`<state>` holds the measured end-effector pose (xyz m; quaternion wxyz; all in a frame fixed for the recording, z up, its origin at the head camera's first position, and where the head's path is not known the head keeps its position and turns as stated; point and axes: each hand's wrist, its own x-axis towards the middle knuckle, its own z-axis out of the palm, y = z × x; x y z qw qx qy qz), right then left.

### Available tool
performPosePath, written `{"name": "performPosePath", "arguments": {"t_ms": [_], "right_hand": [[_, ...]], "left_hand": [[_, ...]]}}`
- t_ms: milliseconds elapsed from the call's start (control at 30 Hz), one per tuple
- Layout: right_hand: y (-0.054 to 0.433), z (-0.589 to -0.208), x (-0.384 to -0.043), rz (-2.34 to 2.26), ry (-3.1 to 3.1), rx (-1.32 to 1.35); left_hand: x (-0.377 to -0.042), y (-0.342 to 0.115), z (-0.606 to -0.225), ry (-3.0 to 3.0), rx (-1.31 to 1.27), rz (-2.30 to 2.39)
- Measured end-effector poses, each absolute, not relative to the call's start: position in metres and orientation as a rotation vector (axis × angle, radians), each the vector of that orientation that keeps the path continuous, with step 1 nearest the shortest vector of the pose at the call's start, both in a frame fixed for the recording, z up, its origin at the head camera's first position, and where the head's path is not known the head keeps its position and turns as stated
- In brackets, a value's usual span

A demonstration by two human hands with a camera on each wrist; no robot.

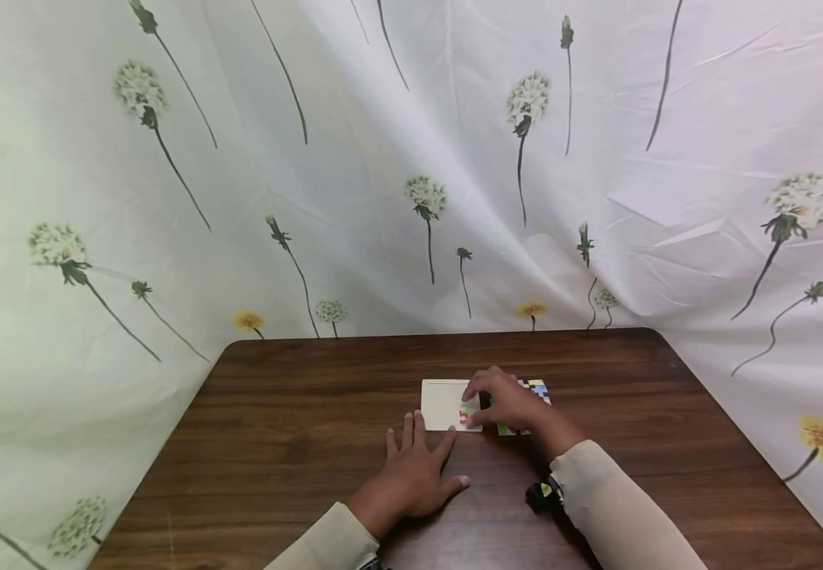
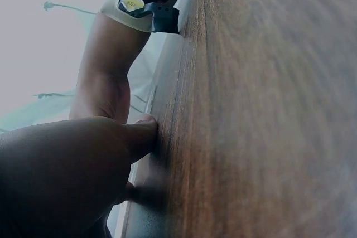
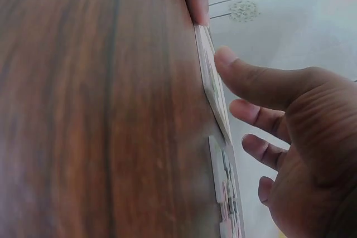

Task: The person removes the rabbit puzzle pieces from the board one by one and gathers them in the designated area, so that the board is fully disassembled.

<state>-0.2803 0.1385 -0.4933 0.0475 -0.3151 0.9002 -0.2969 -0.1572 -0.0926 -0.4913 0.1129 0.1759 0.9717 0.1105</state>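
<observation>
A flat white puzzle board (image 1: 443,400) with a thin border line lies on the table; a pink and green puzzle piece (image 1: 464,417) sits at its near right corner. My left hand (image 1: 414,475) rests spread on the tabletop, two fingertips right at the board's near edge. Over the board's right side reaches my right hand (image 1: 507,401), thumb and fingers parted. The right wrist view shows nothing between the thumb (image 3: 251,79) and the bent fingers. Partly hidden beneath that hand, several colourful jigsaw pieces (image 3: 226,188) lie in a flat group just right of the board.
A dark wood-grain table (image 1: 297,443) with rounded far corners holds everything. Behind it and along both sides hangs a white cloth (image 1: 354,198) printed with dandelions. A small black device (image 1: 542,495) is strapped at the right wrist, by the cream sleeve (image 1: 618,499).
</observation>
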Motion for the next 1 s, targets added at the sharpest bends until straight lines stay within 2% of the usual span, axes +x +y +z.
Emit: {"name": "performPosePath", "arguments": {"t_ms": [400,1000], "right_hand": [[0.1346,-0.4933,-0.278,-0.775,2.742,-0.977],[0.1322,-0.4924,-0.2766,-0.814,2.721,-1.0]], "left_hand": [[-0.1575,-0.0932,-0.4914,2.848,0.514,0.318],[-0.1551,-0.0941,-0.4883,2.87,0.535,0.293]]}}
